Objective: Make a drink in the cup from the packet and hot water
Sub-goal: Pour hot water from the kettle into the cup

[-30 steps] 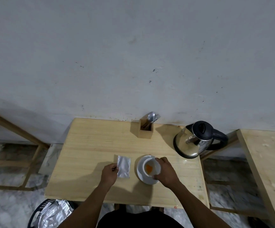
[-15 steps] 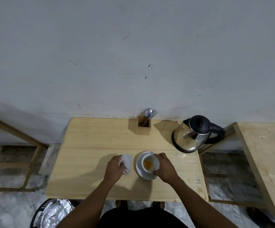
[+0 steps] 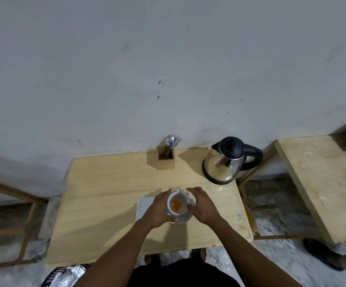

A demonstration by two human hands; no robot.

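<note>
A white cup (image 3: 176, 204) with orange powder at its bottom stands on a white saucer (image 3: 183, 219) on the wooden table (image 3: 110, 183). My left hand (image 3: 157, 211) wraps the cup's left side and my right hand (image 3: 202, 206) grips its right side. The silver packet (image 3: 144, 207) lies flat on the table just left of the cup, partly hidden by my left hand. A steel kettle (image 3: 224, 162) with a black lid and handle stands at the table's back right.
A wooden holder (image 3: 165, 159) with a spoon and fork stands at the back middle against the wall. A second wooden table (image 3: 321, 183) is to the right. A bin with foil wrappers (image 3: 64, 276) sits on the floor at lower left.
My left hand let go of the silver packet, which now lies on the table, and moved right onto the cup. The right hand stayed on the cup.
</note>
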